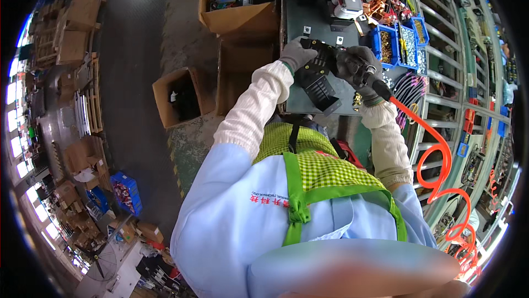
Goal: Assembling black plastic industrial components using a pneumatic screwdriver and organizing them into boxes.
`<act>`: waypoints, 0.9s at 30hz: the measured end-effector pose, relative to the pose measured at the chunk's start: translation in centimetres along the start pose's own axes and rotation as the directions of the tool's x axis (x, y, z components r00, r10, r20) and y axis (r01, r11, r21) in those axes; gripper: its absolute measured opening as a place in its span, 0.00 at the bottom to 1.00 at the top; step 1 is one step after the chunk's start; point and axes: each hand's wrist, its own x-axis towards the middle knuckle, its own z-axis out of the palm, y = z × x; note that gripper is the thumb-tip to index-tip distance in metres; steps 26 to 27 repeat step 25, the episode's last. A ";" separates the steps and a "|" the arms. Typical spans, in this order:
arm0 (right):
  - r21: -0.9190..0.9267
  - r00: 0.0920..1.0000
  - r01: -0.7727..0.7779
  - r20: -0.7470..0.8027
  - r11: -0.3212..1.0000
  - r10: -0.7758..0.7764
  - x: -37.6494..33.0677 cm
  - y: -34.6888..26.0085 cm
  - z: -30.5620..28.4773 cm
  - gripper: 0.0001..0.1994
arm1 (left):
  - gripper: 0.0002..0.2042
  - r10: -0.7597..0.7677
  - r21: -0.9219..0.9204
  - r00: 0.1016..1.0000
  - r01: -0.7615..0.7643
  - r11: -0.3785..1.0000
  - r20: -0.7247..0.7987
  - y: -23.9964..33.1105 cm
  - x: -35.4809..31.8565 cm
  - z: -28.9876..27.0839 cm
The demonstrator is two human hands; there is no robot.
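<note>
Both my hands wear grey gloves and cream sleeves. My left hand (296, 54) grips the upper left end of a black plastic part (318, 80) that rests on the dark workbench (308, 14). My right hand (355, 65) is closed around a black air tool (370, 76) held against the right side of that part. An orange coiled hose (435, 152) runs from the tool down to the lower right. The tool's tip is hidden behind my fingers.
Blue bins of small metal parts (398, 44) stand just right of my hands. Grey and white units (348, 1) and orange wires lie at the bench's far end. Open cardboard boxes (242, 19) (179, 97) sit on the floor to the left. A metal rack (457, 50) rises on the right.
</note>
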 end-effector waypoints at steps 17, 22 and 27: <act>0.163 0.924 0.081 -0.382 0.983 -0.012 -9.2 -3.1 -9.9 0.28 | 0.22 0.395 0.192 0.918 -0.383 0.903 -0.026 3.9 5.0 -5.3; 0.288 0.903 -0.116 -0.367 0.951 0.222 -13.2 -2.2 -11.0 0.28 | 0.28 0.505 0.193 0.858 -0.482 0.855 -0.091 -2.0 5.4 -6.0; 0.370 0.912 -0.106 -0.334 0.923 0.239 -14.7 -0.7 -11.3 0.34 | 0.29 0.422 0.315 0.903 -0.380 0.870 -0.078 -7.0 3.8 -6.4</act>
